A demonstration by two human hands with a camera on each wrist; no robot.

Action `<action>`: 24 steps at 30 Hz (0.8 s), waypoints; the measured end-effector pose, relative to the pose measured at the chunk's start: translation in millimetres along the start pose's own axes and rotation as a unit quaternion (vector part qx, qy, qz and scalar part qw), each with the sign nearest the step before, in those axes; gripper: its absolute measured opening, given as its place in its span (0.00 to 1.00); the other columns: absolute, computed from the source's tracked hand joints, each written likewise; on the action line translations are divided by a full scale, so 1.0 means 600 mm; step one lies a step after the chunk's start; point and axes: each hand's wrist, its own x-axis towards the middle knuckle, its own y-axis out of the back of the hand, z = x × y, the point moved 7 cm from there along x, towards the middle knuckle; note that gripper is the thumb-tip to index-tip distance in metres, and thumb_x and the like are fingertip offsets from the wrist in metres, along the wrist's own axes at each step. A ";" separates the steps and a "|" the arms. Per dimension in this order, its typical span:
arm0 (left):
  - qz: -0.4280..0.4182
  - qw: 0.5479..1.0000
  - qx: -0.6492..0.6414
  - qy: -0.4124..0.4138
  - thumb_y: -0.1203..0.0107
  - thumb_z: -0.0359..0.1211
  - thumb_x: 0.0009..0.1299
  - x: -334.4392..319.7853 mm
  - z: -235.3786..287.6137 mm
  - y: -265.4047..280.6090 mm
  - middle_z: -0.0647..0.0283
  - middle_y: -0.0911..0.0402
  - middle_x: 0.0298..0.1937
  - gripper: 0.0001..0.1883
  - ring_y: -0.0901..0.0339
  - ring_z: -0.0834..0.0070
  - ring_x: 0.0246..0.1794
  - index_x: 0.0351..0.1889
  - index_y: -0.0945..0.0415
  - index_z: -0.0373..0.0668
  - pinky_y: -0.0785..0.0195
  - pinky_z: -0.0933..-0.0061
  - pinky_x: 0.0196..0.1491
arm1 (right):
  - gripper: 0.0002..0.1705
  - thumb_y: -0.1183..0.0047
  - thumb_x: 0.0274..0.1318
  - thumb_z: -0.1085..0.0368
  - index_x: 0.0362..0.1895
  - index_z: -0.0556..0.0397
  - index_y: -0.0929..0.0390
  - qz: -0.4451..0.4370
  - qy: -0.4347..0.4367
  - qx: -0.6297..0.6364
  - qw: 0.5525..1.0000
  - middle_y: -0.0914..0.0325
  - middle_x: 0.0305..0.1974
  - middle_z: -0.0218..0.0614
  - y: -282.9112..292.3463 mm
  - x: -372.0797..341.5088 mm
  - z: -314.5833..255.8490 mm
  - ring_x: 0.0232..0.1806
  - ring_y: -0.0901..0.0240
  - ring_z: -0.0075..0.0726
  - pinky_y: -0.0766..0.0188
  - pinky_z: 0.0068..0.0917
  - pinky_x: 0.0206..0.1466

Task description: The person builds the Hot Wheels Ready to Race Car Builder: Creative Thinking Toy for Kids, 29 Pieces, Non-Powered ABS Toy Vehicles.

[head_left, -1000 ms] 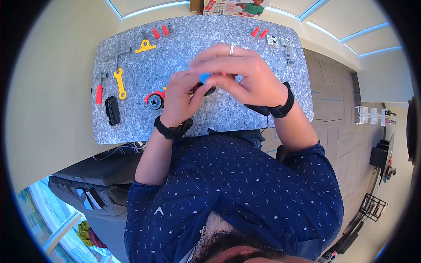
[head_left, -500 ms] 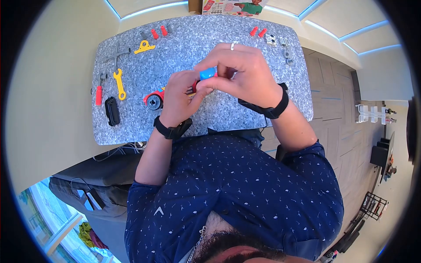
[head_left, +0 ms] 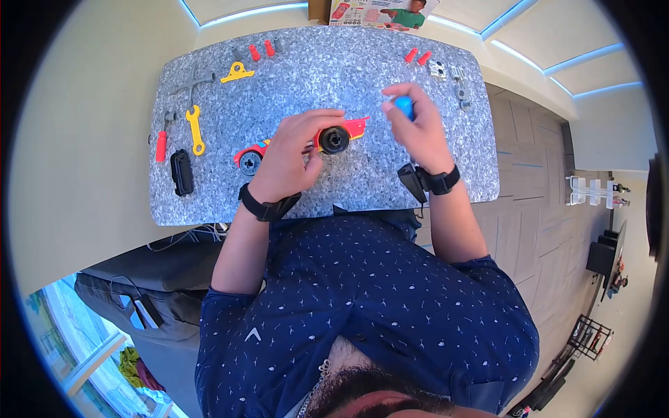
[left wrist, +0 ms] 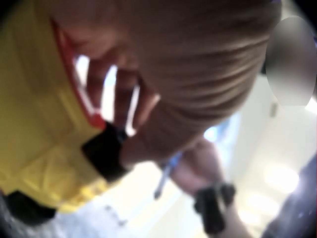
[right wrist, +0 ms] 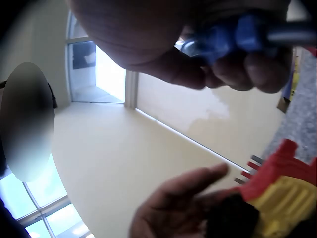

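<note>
My left hand point(head_left: 289, 150) grips a toy car point(head_left: 359, 128) over the table, its fingers over the middle of the body and the thumb on the near side. The car is red and yellow, with a black wheel point(head_left: 334, 140) on the right and a grey-hubbed wheel point(head_left: 249, 162) on the left. Its middle is hidden under the hand. Apart from the car, to its right, my right hand point(head_left: 422, 134) holds a toy screwdriver by its blue handle point(head_left: 403, 106). In the right wrist view, fingers curl round that handle, and a grey shaft point(right wrist: 292, 34) sticks out of it.
On the left lie a yellow wrench point(head_left: 196, 130), a red-handled tool point(head_left: 162, 145), a black case point(head_left: 182, 173) and a grey cross-shaped wrench point(head_left: 192, 85). Along the back are a yellow bracket point(head_left: 237, 72), red pegs point(head_left: 269, 48) and grey pieces point(head_left: 462, 95). A printed box point(head_left: 376, 14) stands behind.
My right hand has drawn away from the car to the right, taking the blue-handled screwdriver along. The car's right wheel and red end now show; my left hand keeps hold of the car.
</note>
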 end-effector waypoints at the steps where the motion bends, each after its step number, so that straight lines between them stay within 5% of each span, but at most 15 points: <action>1: 0.002 1.000 -0.005 0.000 0.41 0.20 0.61 0.000 0.000 -0.001 0.57 0.14 0.72 0.31 0.18 0.55 0.70 0.66 0.17 0.44 0.33 0.53 0.75 | 0.24 0.32 0.76 0.53 0.66 0.51 0.18 -0.013 -0.031 -0.057 0.998 0.16 0.37 0.28 -0.008 -0.004 0.023 0.36 0.20 0.19 0.27 0.22 0.38; 3: 0.006 1.000 -0.015 0.001 0.46 0.18 0.58 0.000 -0.001 -0.001 0.57 0.15 0.72 0.34 0.18 0.54 0.70 0.66 0.18 0.44 0.34 0.53 0.76 | 0.32 0.36 0.79 0.42 0.69 0.54 0.20 -0.044 -0.104 -0.075 0.991 0.15 0.35 0.33 -0.032 -0.020 0.035 0.25 0.27 0.17 0.33 0.18 0.29; 6: 0.007 1.000 0.006 -0.012 0.44 0.19 0.56 0.001 0.015 -0.003 0.59 0.14 0.71 0.35 0.19 0.53 0.70 0.66 0.19 0.45 0.33 0.51 0.73 | 0.36 0.44 0.81 0.35 0.66 0.56 0.20 -0.124 -0.256 0.085 0.955 0.13 0.36 0.37 -0.063 -0.031 0.086 0.16 0.32 0.18 0.38 0.20 0.19; 9: -0.001 1.000 0.014 -0.010 0.43 0.20 0.57 -0.006 0.020 -0.008 0.57 0.14 0.71 0.34 0.19 0.55 0.70 0.65 0.18 0.45 0.35 0.50 0.76 | 0.38 0.49 0.82 0.32 0.64 0.56 0.20 -0.132 -0.296 0.202 0.924 0.13 0.36 0.39 -0.092 -0.030 0.110 0.10 0.37 0.20 0.44 0.23 0.13; 16: -0.038 0.998 0.038 -0.036 0.37 0.22 0.61 -0.043 0.052 -0.032 0.58 0.14 0.66 0.31 0.20 0.56 0.70 0.67 0.17 0.45 0.34 0.49 0.75 | 0.29 0.39 0.79 0.49 0.70 0.55 0.26 -0.156 -0.274 0.324 0.892 0.16 0.34 0.38 -0.098 -0.042 0.131 0.17 0.28 0.25 0.45 0.22 0.15; 24: -0.037 0.998 0.044 -0.007 0.31 0.27 0.68 -0.096 0.036 -0.029 0.58 0.17 0.73 0.28 0.23 0.52 0.75 0.69 0.18 0.44 0.36 0.45 0.79 | 0.34 0.36 0.75 0.63 0.80 0.48 0.34 -0.108 -0.257 0.309 0.909 0.15 0.37 0.39 -0.033 -0.058 0.147 0.28 0.14 0.33 0.46 0.22 0.17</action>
